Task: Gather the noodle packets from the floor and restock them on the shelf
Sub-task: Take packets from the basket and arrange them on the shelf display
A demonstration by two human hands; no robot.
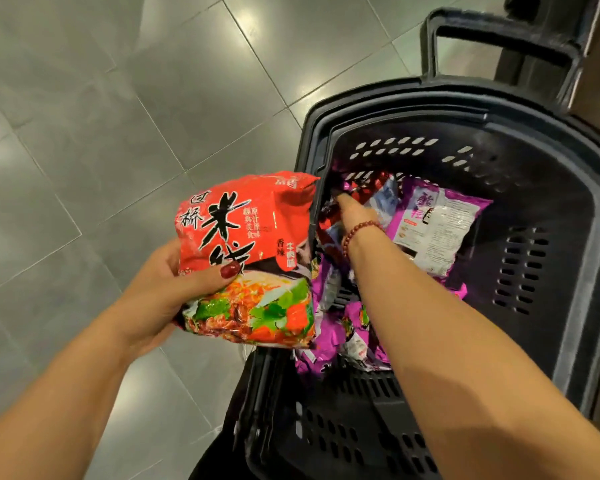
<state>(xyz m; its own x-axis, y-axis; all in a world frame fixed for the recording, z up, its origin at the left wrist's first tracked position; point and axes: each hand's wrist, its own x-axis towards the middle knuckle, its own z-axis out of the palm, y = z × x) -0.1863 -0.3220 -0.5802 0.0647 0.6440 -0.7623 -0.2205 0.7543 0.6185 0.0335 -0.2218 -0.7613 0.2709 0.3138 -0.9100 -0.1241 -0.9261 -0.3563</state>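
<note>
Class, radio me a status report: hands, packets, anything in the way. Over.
Left hand grips red packet. Right hand down among purple packets in basket; grip unseen. No obstruction seen.

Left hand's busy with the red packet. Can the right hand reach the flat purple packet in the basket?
Probably yes: the basket is open-topped, the right hand is inside it, and the purple packet lies close beside it, on top and uncovered.

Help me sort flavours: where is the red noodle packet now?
In the head view, left of centre: the left hand holds the red noodle packet over the floor tiles, just outside the black basket's left rim.
</note>
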